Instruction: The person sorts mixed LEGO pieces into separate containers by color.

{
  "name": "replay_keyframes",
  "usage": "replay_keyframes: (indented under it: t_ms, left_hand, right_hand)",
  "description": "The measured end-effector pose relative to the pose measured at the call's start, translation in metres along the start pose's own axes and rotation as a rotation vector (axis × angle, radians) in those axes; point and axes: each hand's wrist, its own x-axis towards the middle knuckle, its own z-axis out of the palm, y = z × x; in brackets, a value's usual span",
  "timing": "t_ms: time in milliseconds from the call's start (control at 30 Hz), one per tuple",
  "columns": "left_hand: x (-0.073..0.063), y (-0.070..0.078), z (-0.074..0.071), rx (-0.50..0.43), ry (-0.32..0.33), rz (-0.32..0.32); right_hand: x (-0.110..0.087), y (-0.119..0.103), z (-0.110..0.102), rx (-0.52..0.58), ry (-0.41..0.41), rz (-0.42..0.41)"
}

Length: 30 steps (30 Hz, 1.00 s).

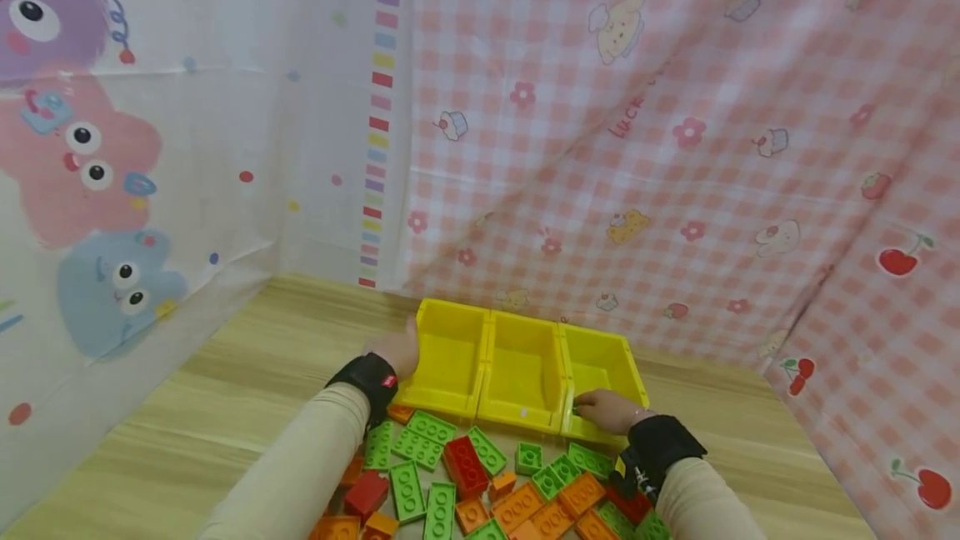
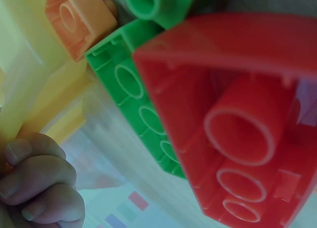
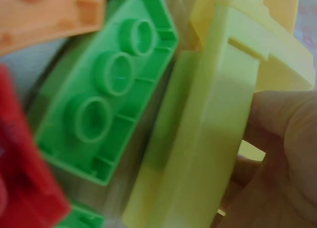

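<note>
Green, orange and red bricks lie loose nearest you on the wood-grain surface. Your right hand reaches over the front of the right bin; whether it grips anything, I can't tell. Your left hand curls round the outer wall of the left bin. Pink checked cloth hangs behind.

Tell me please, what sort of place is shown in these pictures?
Probably a curtained-off play or sorting corner: cartoon-printed sheets hang around a wood-patterned surface, where loose toy bricks lie before three joined yellow bins.
</note>
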Motion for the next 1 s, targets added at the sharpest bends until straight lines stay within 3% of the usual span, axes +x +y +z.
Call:
replay_keyframes:
  t_ms: [200,367,533,700,867,1000]
  left_hand:
    - [0.012,-0.005,0.012,-0.038,0.002,-0.009]
    - [0.006,0.004,0.004,-0.113,-0.002,-0.037]
    - [0.001,0.007,-0.005,-0.051,-0.022,0.019]
    - [0.002,0.003,-0.01,0.004,-0.037,0.068]
    - [0.0,0.0,-0.011,-0.003,-0.066,0.061]
    - [0.001,0.001,-0.005,-0.006,-0.061,0.072]
  right_hand:
    - [-0.01,0.005,0.01,0.068,0.057,0.016]
    - [-0.031,0.004,0.007,0.145,0.125,0.052]
    - [-0.064,0.009,-0.015,0.237,0.214,0.008]
    - [-0.094,0.028,-0.024,0.168,0.214,0.063]
    - [-0.106,0.045,-0.008,0.029,0.128,0.147]
    - [-0.106,0.048,0.007,-0.024,0.098,0.12]
